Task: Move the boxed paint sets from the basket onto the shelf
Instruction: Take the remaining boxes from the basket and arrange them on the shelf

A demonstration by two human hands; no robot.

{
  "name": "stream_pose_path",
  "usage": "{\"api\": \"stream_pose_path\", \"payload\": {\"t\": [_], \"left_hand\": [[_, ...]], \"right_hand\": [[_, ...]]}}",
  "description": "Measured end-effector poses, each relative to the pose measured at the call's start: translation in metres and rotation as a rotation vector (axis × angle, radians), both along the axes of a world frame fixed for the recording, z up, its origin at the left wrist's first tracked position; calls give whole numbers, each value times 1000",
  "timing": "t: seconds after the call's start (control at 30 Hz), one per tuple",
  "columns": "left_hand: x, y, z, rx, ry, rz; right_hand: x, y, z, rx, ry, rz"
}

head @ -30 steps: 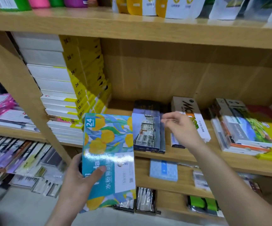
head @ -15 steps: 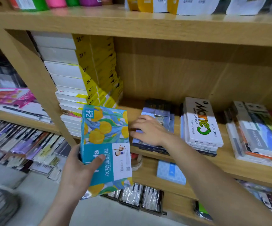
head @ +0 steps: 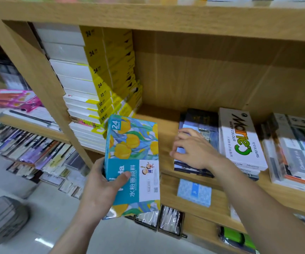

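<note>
A boxed paint set (head: 132, 143), blue with yellow flowers and marked 24 colours, is in front of the shelf (head: 166, 123), tilted upright. My left hand (head: 100, 187) grips its lower left edge, thumb on the front face. My right hand (head: 193, 153) lies on top of a stack of dark blue boxes (head: 203, 121) on the shelf, with its fingers spread over the stack's left edge. Bare board shows between this stack and the yellow stack to the left.
A tall stack of white and yellow boxes (head: 93, 79) fills the shelf's left end. A white Marie's watercolour box (head: 239, 140) and further boxes (head: 294, 153) lie right of the dark stack. A pale blue box (head: 193, 193) lies on the lower shelf. A grey ribbed container (head: 3, 219) stands on the floor.
My right hand came down from mid-air onto the dark blue stack, and the stack has shifted right, close to the Marie's box. My left hand has kept its hold on the paint set.
</note>
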State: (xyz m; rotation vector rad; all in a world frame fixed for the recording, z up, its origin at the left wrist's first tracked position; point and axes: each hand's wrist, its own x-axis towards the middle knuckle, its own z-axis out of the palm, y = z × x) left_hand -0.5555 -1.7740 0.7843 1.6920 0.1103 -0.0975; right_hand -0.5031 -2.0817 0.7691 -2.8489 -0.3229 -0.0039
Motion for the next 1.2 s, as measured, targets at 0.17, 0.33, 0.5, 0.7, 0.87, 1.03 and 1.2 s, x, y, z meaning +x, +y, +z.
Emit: {"api": "stream_pose_path", "payload": {"t": [0.17,0.33,0.5,0.7,0.87,1.03,1.2], "left_hand": [[29,-38,10,-22,38,-85],[77,-81,13,-5,50,-191],[129,-105,4,97,108,-321],[145,-106,-12,655,-177,-301],[111,-108,-10,750,-380,-179],[50,-153,11,473,-630,-337],[22,-226,17,511,-660,-704]], "right_hand": [[-16,-15,1,16,-1,-17],[-30,-29,1,41,-11,-51],[-30,-28,3,57,-18,-82],[-30,-28,3,91,-42,-94],[-48,-24,21,159,-176,-165],[-121,-71,42,435,-404,-390],[-202,-118,37,660,-546,-806]]}}
